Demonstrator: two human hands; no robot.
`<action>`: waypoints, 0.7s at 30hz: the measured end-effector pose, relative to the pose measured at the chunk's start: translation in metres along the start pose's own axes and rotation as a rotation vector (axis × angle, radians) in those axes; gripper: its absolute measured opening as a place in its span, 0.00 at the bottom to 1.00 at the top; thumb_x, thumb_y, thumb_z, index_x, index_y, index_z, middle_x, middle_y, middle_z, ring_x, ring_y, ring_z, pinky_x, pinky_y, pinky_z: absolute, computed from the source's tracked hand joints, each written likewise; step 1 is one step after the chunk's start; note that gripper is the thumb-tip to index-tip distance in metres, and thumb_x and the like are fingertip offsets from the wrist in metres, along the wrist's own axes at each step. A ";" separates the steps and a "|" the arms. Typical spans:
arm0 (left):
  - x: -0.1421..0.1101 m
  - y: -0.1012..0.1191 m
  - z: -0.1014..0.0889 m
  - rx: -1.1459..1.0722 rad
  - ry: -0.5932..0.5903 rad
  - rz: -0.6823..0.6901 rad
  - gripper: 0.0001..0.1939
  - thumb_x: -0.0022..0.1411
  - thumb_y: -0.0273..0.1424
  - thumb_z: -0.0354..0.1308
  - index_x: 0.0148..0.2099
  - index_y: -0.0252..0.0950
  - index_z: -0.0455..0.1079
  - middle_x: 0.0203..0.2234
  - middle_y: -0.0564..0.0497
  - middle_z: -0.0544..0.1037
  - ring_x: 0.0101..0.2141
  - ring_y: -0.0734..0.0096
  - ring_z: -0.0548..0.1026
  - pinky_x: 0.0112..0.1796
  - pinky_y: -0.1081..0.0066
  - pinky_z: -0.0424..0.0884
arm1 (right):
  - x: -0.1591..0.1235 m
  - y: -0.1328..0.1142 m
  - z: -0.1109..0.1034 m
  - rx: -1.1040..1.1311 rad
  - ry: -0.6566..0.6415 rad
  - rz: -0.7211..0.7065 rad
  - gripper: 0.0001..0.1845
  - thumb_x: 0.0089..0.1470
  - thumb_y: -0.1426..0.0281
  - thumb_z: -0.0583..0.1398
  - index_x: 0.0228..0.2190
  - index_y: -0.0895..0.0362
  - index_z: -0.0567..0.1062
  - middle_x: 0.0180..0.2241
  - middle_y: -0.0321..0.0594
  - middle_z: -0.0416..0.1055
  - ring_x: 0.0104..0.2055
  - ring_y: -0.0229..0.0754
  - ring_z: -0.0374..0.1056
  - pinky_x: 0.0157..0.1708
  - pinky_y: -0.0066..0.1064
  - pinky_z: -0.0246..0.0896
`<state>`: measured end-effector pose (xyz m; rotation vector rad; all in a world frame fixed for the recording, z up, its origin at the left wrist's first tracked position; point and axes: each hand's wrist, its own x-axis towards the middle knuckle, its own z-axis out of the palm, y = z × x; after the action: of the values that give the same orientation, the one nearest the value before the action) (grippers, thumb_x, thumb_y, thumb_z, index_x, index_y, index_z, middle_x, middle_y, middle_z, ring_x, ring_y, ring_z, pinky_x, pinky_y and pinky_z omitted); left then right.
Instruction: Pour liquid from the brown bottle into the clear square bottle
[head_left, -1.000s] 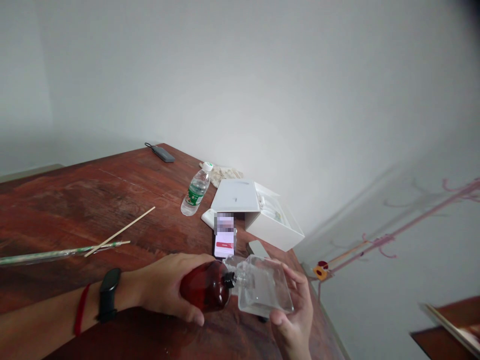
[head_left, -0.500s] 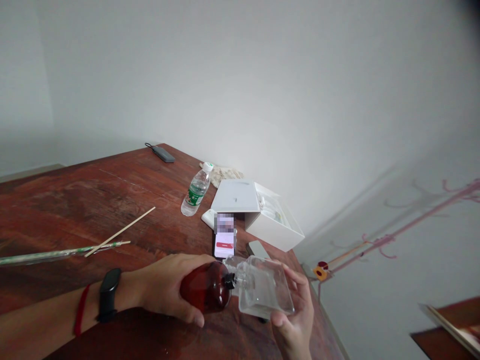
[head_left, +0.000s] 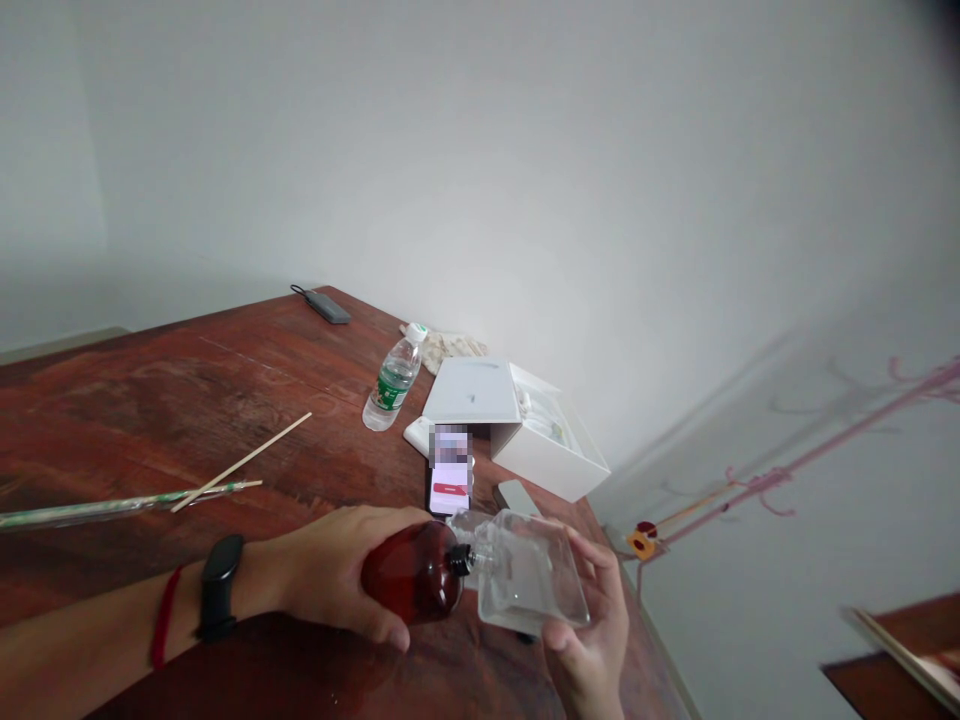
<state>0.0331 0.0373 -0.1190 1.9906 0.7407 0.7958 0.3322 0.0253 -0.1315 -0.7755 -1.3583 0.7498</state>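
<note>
Lower centre of the frame: one brown bottle point(head_left: 411, 573), gripped round its body by the left hand point(head_left: 330, 565), its black neck point(head_left: 460, 560) meeting one clear square bottle point(head_left: 529, 575), which the right hand point(head_left: 592, 650) holds closed around its far end. The hands stay apart, each on its own bottle. Risk: a loosened grip or a slight twist parts the necks, dropping a bottle or spilling contents onto the phone point(head_left: 448, 480) just behind, on the wooden table point(head_left: 187, 400). Also present, further up: water bottle point(head_left: 394, 378), white box point(head_left: 555, 450).
</note>
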 end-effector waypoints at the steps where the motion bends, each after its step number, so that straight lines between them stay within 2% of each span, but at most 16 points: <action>1: 0.000 -0.001 0.000 -0.003 -0.005 0.007 0.43 0.52 0.64 0.73 0.62 0.45 0.75 0.54 0.47 0.83 0.53 0.42 0.81 0.52 0.60 0.76 | 0.000 0.000 0.001 -0.004 0.007 -0.002 0.47 0.38 0.41 0.78 0.53 0.49 0.73 0.53 0.54 0.82 0.51 0.68 0.83 0.46 0.56 0.80; 5: 0.000 -0.002 0.000 -0.001 -0.001 0.008 0.44 0.51 0.65 0.73 0.62 0.45 0.75 0.54 0.47 0.83 0.52 0.42 0.81 0.53 0.60 0.76 | 0.000 -0.002 0.002 0.013 0.030 -0.008 0.48 0.37 0.42 0.79 0.53 0.50 0.73 0.52 0.55 0.82 0.50 0.68 0.83 0.44 0.54 0.81; 10: 0.000 -0.003 -0.001 -0.009 -0.016 -0.010 0.45 0.50 0.65 0.73 0.62 0.45 0.75 0.54 0.47 0.83 0.53 0.41 0.81 0.52 0.60 0.77 | 0.000 -0.002 0.000 -0.015 -0.010 -0.015 0.46 0.40 0.41 0.78 0.54 0.50 0.73 0.54 0.55 0.82 0.51 0.68 0.83 0.45 0.56 0.80; 16: 0.000 -0.004 0.000 0.000 0.000 0.010 0.44 0.51 0.64 0.73 0.61 0.45 0.76 0.53 0.48 0.83 0.52 0.42 0.82 0.52 0.60 0.76 | 0.000 -0.002 0.001 0.046 0.020 0.020 0.47 0.36 0.43 0.80 0.53 0.49 0.75 0.52 0.51 0.83 0.51 0.67 0.83 0.46 0.55 0.81; 21: 0.001 -0.002 -0.001 -0.004 -0.016 0.006 0.43 0.51 0.63 0.74 0.62 0.45 0.76 0.54 0.47 0.83 0.53 0.41 0.81 0.51 0.60 0.77 | -0.001 -0.002 0.004 0.065 0.054 0.033 0.48 0.34 0.44 0.81 0.52 0.51 0.74 0.52 0.55 0.83 0.51 0.69 0.83 0.45 0.55 0.81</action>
<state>0.0326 0.0396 -0.1203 1.9936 0.7239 0.7837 0.3280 0.0238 -0.1302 -0.7630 -1.2687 0.7901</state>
